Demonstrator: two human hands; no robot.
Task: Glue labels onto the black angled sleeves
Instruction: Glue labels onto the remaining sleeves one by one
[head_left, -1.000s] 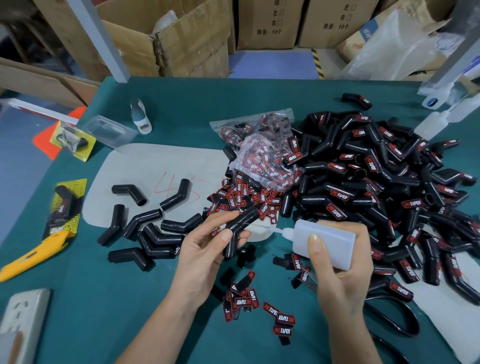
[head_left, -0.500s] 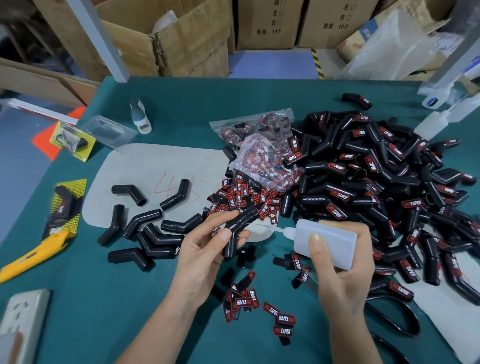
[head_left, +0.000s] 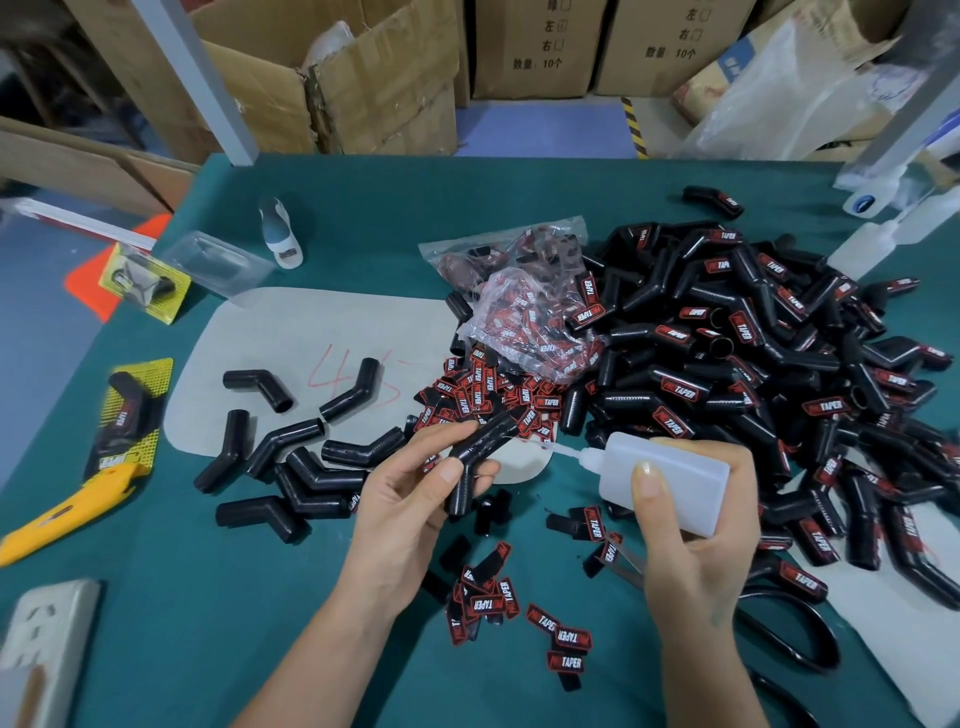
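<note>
just one view here, a wide-angle head cam looking forward and down over the green table (head_left: 156, 597), close above both hands. edges bend from the lens. cardboard boxes (head_left: 384, 78) sit along the far top edge. no second view.

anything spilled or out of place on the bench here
No glue spill shows. The odd bits: loose labels have spilled from the torn plastic bag across the mat, and a yellow knife lies at the table's left edge.

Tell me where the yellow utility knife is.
In the head view, the yellow utility knife lies at the table's left edge, below a yellow-carded sleeve pack and above the white power strip.
</note>
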